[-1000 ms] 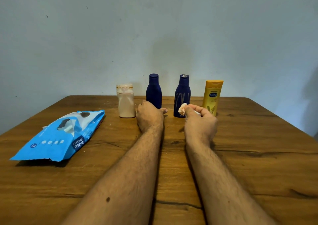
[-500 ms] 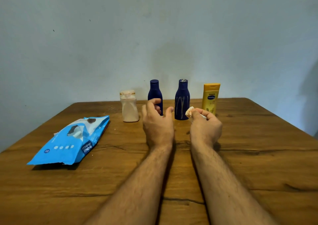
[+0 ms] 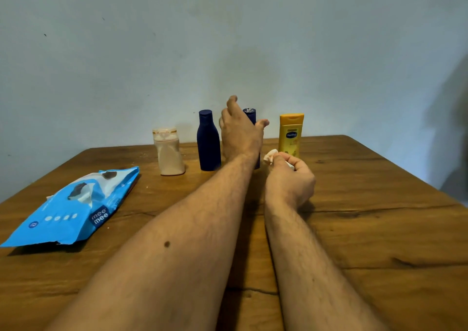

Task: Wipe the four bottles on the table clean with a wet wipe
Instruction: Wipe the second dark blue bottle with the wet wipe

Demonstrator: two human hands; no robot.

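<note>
Along the far edge of the table point(image 3: 379, 229), which is brown wood with dark grain lines and cracks, four bottles stand upright in a row by the pale wall. Leftmost is a squat beige bottle point(image 3: 169, 154) with a clear cap, then a smooth navy bottle point(image 3: 208, 141) with rounded shoulders, then a second navy one point(image 3: 250, 114) mostly hidden behind the left hand, then a flat-sided yellow bottle point(image 3: 291, 134) with a blue oval logo.

Left hand point(image 3: 240, 133) is raised with fingers spread open in front of that second navy bottle, thumb sticking out to the right; can't tell if it's touching it yet. Right hand point(image 3: 290, 176) is curled into a loose fist resting on the table, pinching a crumpled white wipe point(image 3: 270, 156) that pokes out near the thumb. Crinkly blue wipe pack point(image 3: 68, 211) lies flat on the left, well apart from the bottles.

Compared with half a second ago, the left hand has lifted off the table and shifted from the first navy bottle to the second. Right hand hasn't really budged.
</note>
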